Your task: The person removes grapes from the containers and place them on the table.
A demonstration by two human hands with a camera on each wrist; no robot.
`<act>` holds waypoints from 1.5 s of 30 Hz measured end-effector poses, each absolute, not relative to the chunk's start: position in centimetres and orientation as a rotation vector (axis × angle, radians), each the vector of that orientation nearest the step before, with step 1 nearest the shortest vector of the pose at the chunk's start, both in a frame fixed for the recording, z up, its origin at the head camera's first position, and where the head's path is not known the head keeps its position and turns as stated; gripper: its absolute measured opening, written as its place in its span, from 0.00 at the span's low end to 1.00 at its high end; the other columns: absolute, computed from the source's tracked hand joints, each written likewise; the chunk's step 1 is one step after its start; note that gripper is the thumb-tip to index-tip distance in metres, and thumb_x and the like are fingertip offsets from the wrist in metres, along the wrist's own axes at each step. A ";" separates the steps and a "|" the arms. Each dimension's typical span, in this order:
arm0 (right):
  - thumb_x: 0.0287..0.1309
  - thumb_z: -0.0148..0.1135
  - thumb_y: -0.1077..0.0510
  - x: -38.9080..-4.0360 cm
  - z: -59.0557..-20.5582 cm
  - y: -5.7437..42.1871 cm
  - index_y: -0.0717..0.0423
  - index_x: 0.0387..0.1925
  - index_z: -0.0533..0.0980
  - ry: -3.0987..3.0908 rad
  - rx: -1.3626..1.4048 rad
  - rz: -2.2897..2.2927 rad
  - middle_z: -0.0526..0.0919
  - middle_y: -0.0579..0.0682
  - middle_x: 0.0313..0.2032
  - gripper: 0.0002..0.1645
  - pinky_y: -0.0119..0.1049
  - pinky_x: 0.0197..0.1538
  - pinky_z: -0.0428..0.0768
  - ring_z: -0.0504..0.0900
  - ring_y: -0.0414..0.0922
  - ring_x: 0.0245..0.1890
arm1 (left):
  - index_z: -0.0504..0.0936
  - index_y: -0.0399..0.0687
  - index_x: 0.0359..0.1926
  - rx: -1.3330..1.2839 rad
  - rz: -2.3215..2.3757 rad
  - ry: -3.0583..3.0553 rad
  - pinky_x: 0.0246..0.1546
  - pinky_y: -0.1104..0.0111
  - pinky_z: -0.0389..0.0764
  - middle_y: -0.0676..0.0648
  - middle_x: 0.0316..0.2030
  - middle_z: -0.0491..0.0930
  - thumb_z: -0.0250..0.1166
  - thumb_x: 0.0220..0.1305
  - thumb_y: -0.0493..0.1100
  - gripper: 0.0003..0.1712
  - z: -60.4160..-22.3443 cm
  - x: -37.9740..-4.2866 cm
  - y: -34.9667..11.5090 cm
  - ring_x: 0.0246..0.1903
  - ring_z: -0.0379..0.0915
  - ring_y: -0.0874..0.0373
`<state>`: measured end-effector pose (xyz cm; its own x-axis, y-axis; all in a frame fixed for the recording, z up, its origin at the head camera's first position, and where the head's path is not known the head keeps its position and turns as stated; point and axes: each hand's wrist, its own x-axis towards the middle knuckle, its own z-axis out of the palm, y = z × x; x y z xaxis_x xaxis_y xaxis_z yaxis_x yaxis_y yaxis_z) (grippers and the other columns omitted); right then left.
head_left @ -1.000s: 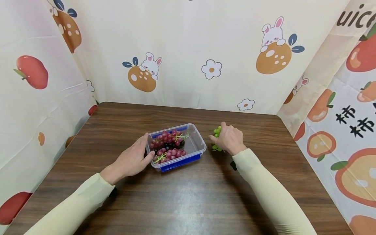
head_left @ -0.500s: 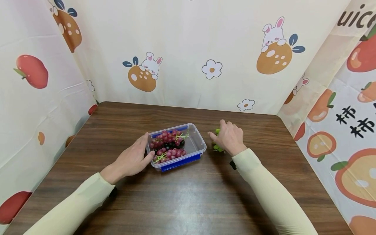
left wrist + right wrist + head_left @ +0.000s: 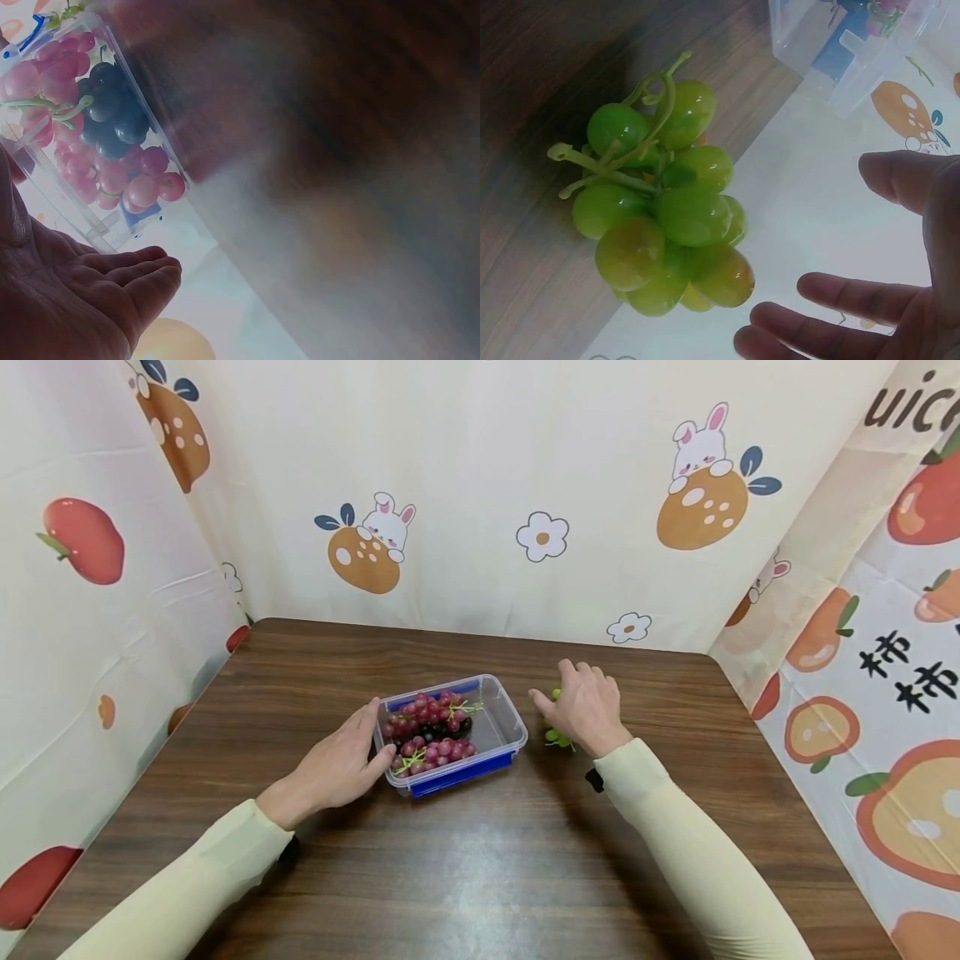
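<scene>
Left hand [image 3: 337, 766] is at the left end of the box [image 3: 497, 720] with red grapes [image 3: 442, 750], fingers pretty straight. Right hand [image 3: 588, 710], fingers spread, is over green grapes [image 3: 664, 206] right of it.

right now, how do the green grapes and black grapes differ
Colour: the green grapes are yellowish green, the black grapes nearly black. Place: the green grapes lie on the wooden table, the black grapes inside the clear container, with red grapes. Both are bunches of smooth, rounded fruit.
</scene>
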<state>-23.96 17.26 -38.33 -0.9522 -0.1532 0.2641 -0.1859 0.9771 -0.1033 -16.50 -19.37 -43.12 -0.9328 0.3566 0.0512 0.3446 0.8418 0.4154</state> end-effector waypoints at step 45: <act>0.62 0.66 0.36 -23.0 -37.0 14.0 0.52 0.64 0.77 -2.834 0.670 0.564 0.80 0.55 0.62 0.36 0.57 0.64 0.73 0.76 0.57 0.63 | 0.43 0.29 0.80 0.578 0.666 2.980 0.72 0.44 0.59 0.30 0.78 0.49 0.51 0.78 0.57 0.48 -43.0 -16.5 -19.5 0.77 0.49 0.37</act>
